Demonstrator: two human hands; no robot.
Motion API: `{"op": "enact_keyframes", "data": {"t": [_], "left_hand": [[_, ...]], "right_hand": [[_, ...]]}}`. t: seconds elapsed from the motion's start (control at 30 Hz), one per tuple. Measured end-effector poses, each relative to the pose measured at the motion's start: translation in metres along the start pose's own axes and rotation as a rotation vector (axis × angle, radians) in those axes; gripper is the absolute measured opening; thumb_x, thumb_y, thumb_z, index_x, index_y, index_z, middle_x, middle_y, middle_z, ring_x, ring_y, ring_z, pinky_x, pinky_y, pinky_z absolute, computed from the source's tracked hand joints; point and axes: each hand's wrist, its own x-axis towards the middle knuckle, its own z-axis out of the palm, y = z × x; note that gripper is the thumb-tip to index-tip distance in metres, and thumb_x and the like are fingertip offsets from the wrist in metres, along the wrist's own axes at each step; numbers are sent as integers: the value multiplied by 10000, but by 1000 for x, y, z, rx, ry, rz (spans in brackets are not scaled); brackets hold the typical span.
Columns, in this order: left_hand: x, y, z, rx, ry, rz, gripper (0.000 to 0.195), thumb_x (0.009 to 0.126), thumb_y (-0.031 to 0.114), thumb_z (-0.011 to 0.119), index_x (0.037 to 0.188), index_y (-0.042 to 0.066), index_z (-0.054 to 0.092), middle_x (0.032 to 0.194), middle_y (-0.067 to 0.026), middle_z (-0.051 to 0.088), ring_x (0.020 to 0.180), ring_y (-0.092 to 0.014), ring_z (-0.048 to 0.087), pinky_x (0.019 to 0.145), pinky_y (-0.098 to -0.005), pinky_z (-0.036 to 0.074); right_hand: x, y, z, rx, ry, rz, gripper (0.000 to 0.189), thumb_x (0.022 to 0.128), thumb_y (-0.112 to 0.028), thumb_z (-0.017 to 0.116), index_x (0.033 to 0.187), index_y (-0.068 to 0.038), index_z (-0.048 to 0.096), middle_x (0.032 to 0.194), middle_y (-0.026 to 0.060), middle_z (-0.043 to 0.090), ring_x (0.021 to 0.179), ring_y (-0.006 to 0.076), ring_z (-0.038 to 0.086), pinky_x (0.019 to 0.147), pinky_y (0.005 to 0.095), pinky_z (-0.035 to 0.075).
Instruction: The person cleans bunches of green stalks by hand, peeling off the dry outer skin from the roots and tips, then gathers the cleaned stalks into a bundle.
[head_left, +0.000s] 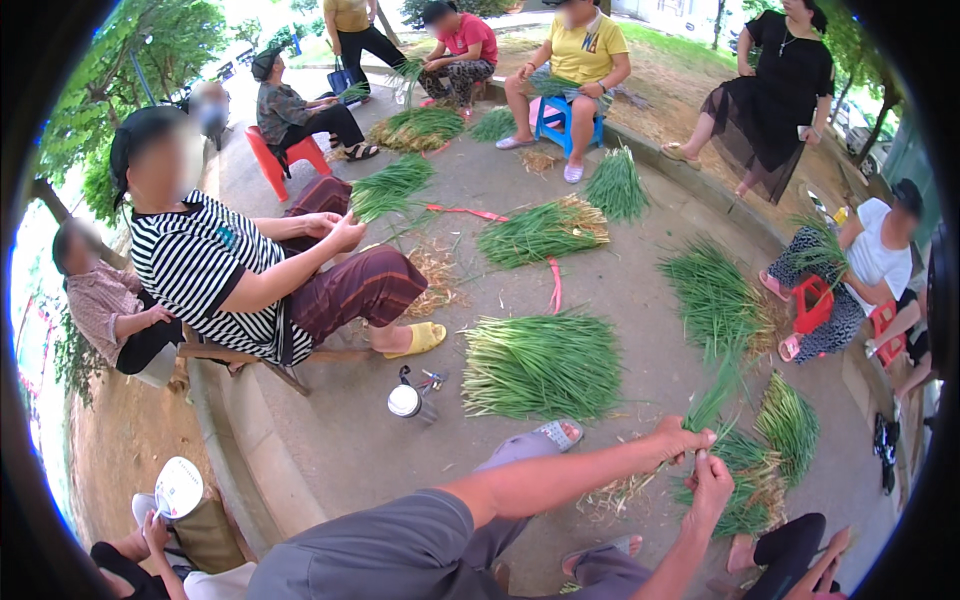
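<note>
My left hand (679, 439) grips a small bunch of long green garlic chives (711, 401), leaves pointing away and pale stalk ends hanging below the fist. My right hand (710, 480) meets it at the thumb, fingertips pinched on the chive blades. Just beyond my hands lies a loose heap of chives (735, 495) with dry brown ends, and beside that a tidier yellow-green bundle (787, 427). A wide, neatly laid pile of chives (544, 367) rests on the pavement at my left.
Withered trimmings (619, 495) lie near my sandals. A lidded cup (406, 403) and keys (431, 381) stand on the ground. A seated person in stripes (217, 262) handles chives at left. Others sit around more chive heaps (712, 296); a pink ribbon (555, 285) crosses the pavement.
</note>
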Motion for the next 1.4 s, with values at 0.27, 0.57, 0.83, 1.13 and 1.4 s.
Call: {"op": "enact_keyframes", "data": {"t": [0.27,0.57,0.83,1.13,1.4], "left_hand": [[6,17,-10,144,124,-170,614,694,429,862,1003,-26,590,752,-62,613,592,-134,552,494,-296,443],[14,17,-1,-82,-69,-176,261,823,191,796,1005,56,666,775,-25,660,477,-72,493,420,-220,390],[11,16,0,-107,-123,-153,283,824,149,792,1064,57,673,752,-8,628,515,-84,496,474,-247,398],[13,12,4,-18,-153,-160,362,832,155,781,1130,3,644,807,-15,638,546,-93,499,516,-263,408],[16,10,4,67,-170,-118,296,856,226,755,1038,15,657,874,-38,667,541,-99,507,505,-264,409]], "right_hand": [[14,-11,13,11,115,-126,123,859,-167,758,899,-60,712,683,-70,513,618,31,421,533,218,307],[7,-33,9,394,68,-99,85,913,-57,655,934,15,697,947,84,728,821,109,654,704,247,515],[9,-23,10,499,30,-98,143,931,-130,658,928,6,703,913,62,725,657,38,554,540,204,440],[14,-15,1,598,137,-20,200,896,-174,723,1025,-24,692,740,-22,620,605,29,497,515,194,390],[12,-18,-1,573,129,-12,177,891,-164,725,961,-4,694,705,-27,584,582,29,483,509,193,387]]}}
